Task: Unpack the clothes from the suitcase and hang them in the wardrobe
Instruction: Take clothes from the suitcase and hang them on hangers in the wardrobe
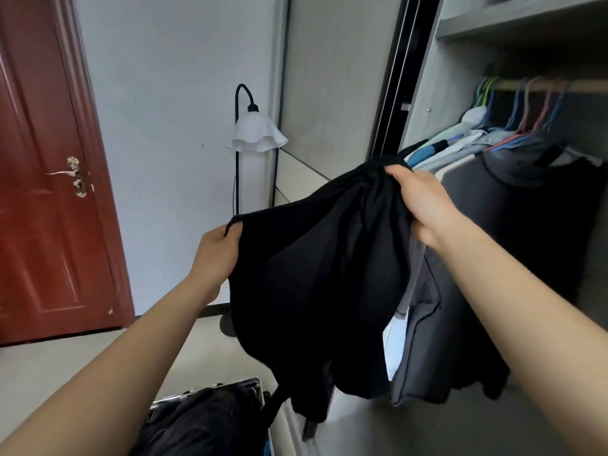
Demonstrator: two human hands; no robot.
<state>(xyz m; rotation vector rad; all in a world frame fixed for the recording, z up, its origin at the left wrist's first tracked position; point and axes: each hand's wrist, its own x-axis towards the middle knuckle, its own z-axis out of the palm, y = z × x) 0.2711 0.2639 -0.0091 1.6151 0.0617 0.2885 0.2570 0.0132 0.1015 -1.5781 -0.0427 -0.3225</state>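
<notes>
A black garment [316, 278] hangs in the air between both hands, in front of the open wardrobe [467, 31]. My left hand [215, 255] grips its left edge and my right hand [424, 205] holds bunched cloth at its upper right. Inside the wardrobe a wooden rail [559, 85] carries several coloured hangers [526, 106] with shirts, and a dark grey shirt [513, 245] hangs nearest me. The open suitcase [210, 419] lies on the floor at the bottom, with dark clothes inside.
A black floor lamp with a white shade [255, 133] stands against the wall beside the wardrobe's sliding door [391, 83]. A dark red room door [49, 179] with a metal handle is on the left. A shelf tops the wardrobe above the rail.
</notes>
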